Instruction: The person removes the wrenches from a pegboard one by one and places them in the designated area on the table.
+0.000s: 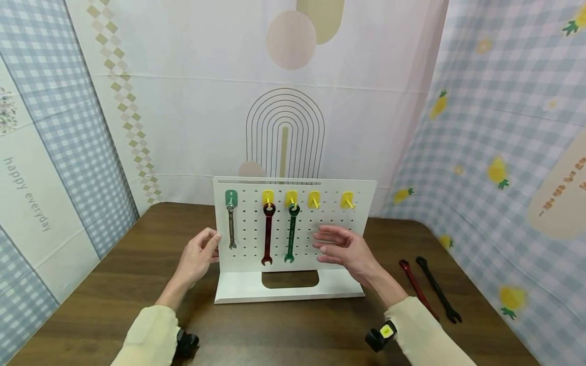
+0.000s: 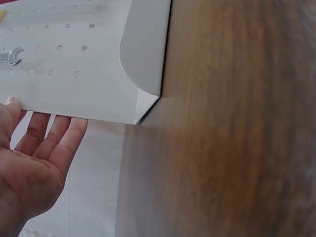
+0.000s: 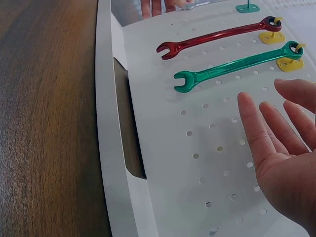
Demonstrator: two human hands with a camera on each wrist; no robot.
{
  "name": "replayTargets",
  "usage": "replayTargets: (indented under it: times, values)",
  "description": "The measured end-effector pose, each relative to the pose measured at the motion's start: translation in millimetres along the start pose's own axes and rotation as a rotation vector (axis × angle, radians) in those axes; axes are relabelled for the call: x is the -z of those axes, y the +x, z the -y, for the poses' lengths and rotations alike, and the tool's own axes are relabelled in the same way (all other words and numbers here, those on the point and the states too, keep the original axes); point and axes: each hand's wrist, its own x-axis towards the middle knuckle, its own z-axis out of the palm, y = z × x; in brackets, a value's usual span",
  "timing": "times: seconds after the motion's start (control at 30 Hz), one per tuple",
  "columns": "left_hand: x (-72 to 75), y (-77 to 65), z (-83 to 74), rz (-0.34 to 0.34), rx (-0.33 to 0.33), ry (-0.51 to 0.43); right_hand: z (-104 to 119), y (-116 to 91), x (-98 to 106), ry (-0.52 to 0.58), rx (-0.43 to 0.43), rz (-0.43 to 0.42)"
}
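Note:
A white pegboard [image 1: 302, 244] stands upright on its base. My left hand [image 1: 197, 256] holds its left edge, thumb at the front and fingers behind, as the left wrist view shows. A small silver wrench [image 1: 231, 226] hangs from a green hook [image 1: 231, 197]. Beside it, a red wrench [image 1: 268, 234] and a green wrench [image 1: 291, 233] hang by their ring ends on yellow hooks. My right hand [image 1: 345, 251] hovers before the board's right half, fingers extended and holding nothing. In the right wrist view the green wrench [image 3: 237, 66] is near its fingertips.
Two bare yellow hooks, one [image 1: 313, 200] near the green wrench and another [image 1: 347, 200] farther right, stick out of the board. Another red wrench [image 1: 414, 282] and a black wrench [image 1: 437, 287] lie on the brown table [image 1: 256, 335] at the right. Patterned cloth hangs around the table.

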Motion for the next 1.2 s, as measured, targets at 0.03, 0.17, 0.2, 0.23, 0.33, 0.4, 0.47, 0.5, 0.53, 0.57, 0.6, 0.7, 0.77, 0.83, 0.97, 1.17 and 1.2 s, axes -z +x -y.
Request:
replayTargets:
  times: [0.03,0.17,0.2,0.23,0.33,0.4,0.47,0.5,0.53,0.57,0.6,0.7,0.77,0.83,0.97,1.17,1.2]
  values:
    - [0.0,-0.1,0.0,0.0,0.0,0.001,0,0,0,-0.001,0.003,0.008]
    - [-0.1,-0.1,0.3,0.001,0.0,0.004,-1,3,-2,0.0,0.016,0.029]
    - [-0.2,-0.1,0.4,0.001,0.0,0.004,-1,3,-2,0.0,0.019,0.033]
    - [-0.2,-0.1,0.4,0.002,0.0,0.003,-1,3,-2,0.002,0.02,0.034]
    - [-0.1,-0.1,0.3,0.004,-0.002,-0.003,-2,4,-3,0.014,0.015,0.032]
    - [-0.1,-0.1,0.0,0.005,-0.005,-0.007,-2,4,-4,0.02,0.018,0.037]
    - [-0.1,-0.2,-0.6,0.005,-0.006,-0.009,-2,4,-4,0.029,0.021,0.043]
    - [-0.1,-0.2,-0.8,0.005,-0.006,-0.008,-2,5,-4,0.032,0.024,0.047]
    - [-0.1,-0.2,-0.9,0.005,-0.006,-0.008,-2,5,-4,0.034,0.027,0.051]
    - [-0.1,-0.3,-1.0,0.005,-0.004,-0.008,-2,5,-4,0.034,0.03,0.056]
    - [-0.1,-0.3,-1.1,0.004,-0.003,-0.006,-3,6,-4,0.038,0.033,0.06]
    - [-0.4,-0.3,-1.0,0.001,-0.002,-0.006,-3,7,-5,0.043,0.037,0.066]
    - [-0.9,0.0,-0.5,-0.002,-0.007,-0.012,-3,7,-6,0.046,0.045,0.077]
    - [-1.4,0.4,-0.1,-0.005,-0.012,-0.016,-3,8,-7,0.049,0.053,0.084]
    - [-1.7,0.7,1.2,-0.008,-0.015,-0.019,-4,9,-8,0.053,0.064,0.095]
    - [-1.5,0.8,2.5,-0.005,-0.011,-0.025,-5,11,-9,0.049,0.073,0.102]
    - [-1.5,1.0,2.6,-0.006,-0.009,-0.026,-5,12,-9,0.049,0.074,0.104]
